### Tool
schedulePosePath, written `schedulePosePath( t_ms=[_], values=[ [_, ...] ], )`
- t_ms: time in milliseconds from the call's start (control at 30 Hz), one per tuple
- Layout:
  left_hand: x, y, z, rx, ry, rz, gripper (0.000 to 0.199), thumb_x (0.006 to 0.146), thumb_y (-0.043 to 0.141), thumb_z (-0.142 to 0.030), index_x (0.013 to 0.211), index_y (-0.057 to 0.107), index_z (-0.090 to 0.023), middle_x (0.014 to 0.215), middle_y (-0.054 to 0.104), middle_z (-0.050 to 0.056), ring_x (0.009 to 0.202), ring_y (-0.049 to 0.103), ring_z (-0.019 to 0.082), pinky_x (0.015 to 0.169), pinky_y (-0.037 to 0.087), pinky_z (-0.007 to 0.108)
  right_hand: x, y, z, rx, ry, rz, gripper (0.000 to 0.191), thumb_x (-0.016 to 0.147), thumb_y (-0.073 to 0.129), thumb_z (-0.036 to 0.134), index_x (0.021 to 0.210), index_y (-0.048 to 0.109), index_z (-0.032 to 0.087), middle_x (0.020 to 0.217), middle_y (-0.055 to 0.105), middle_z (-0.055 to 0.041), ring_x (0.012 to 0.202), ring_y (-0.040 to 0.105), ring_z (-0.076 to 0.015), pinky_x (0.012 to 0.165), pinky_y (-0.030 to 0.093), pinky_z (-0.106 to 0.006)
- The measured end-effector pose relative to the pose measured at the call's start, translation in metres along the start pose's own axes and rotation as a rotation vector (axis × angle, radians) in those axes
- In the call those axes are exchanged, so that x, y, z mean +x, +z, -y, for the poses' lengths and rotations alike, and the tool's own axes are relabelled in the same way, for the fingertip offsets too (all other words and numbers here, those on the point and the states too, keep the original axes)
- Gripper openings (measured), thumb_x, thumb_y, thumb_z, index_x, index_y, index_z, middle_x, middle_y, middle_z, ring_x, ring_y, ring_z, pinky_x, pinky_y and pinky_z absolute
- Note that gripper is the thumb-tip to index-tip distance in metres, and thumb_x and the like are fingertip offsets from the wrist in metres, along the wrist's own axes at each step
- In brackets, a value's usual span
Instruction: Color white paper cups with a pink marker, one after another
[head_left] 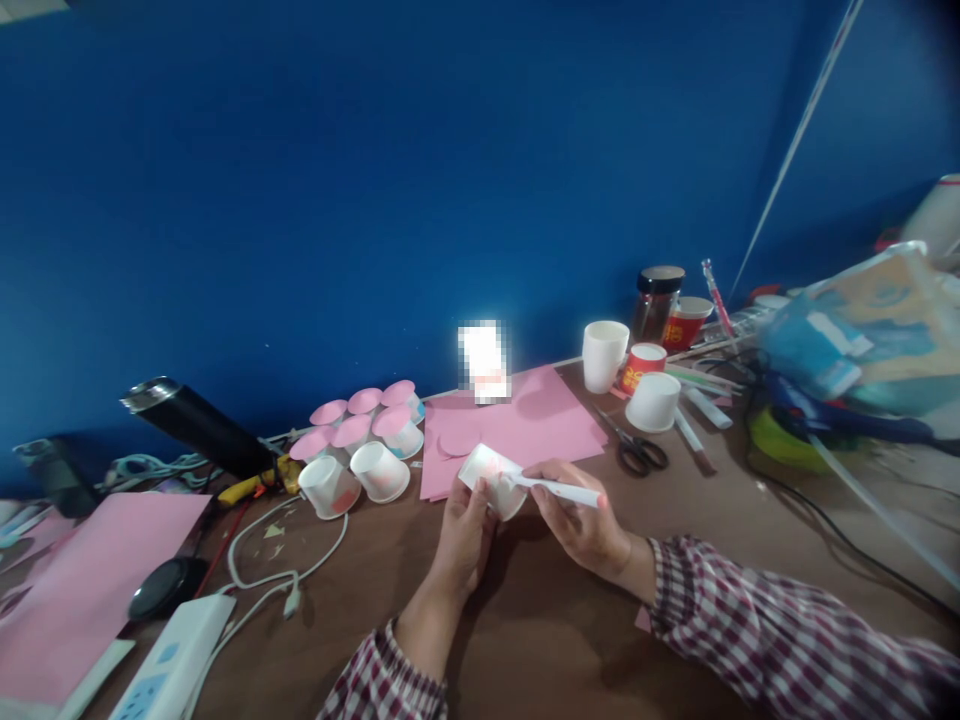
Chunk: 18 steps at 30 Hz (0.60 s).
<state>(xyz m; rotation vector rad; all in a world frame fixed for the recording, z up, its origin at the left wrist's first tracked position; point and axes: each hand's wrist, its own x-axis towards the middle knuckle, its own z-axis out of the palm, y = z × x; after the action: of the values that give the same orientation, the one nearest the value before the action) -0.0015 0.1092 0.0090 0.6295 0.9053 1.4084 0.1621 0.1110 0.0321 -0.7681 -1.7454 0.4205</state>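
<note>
My left hand [469, 535] is closed around a white paper cup [489, 470], which is tilted and has faint pink marks on its side. My right hand [581, 515] grips a white marker [566, 490] with a pink end; its other end meets the cup's side. Pink paper sheets [525, 425] lie just behind the cup. To the left stand two upside-down white cups [380, 472], with several pink-topped cups [352, 432] behind them.
Black scissors [641, 455], white cups [654, 402] and a red cup [643, 366] are at right. A glowing, blurred phone [486, 362] leans on the wall. Left are a black bottle [195, 425], cables and a power strip [176, 660].
</note>
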Motion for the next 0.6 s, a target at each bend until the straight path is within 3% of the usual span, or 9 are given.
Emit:
schedulePosePath(
  t_ms=[200,400,600],
  values=[
    [-0.0023,0.0043,-0.0031,-0.037,-0.003,0.024,0.046,0.070,0.085,-0.045,0.101,0.062,-0.020,0.093,0.075,0.001,0.084,0.069,0.014,0.086,0.051,0.028,0.0000,-0.0004,0.0011,0.019,-0.001,0.012,0.013,0.097,0.052,0.017,0.100,0.065,0.019,0.086,0.069,-0.0051,0.076,0.066,-0.0166,0.074,0.054,-0.027],
    [-0.0019,0.0029,-0.0019,-0.015,-0.017,0.017,0.049,0.071,0.083,-0.047,0.105,0.063,-0.019,0.100,0.076,0.004,0.090,0.071,0.017,0.091,0.051,0.031,-0.0016,0.0008,-0.0018,0.079,0.111,-0.021,0.015,0.099,0.051,0.023,0.101,0.065,0.019,0.088,0.070,-0.0066,0.080,0.067,-0.0186,0.075,0.054,-0.030],
    [-0.0003,0.0001,-0.0001,0.005,-0.007,0.014,0.050,0.072,0.083,-0.047,0.109,0.063,-0.020,0.106,0.075,0.005,0.095,0.070,0.018,0.087,0.053,0.030,-0.0008,0.0007,-0.0020,0.084,0.118,-0.001,0.015,0.100,0.050,0.023,0.101,0.065,0.019,0.087,0.069,-0.0060,0.078,0.066,-0.0181,0.074,0.053,-0.029]
  ],
)
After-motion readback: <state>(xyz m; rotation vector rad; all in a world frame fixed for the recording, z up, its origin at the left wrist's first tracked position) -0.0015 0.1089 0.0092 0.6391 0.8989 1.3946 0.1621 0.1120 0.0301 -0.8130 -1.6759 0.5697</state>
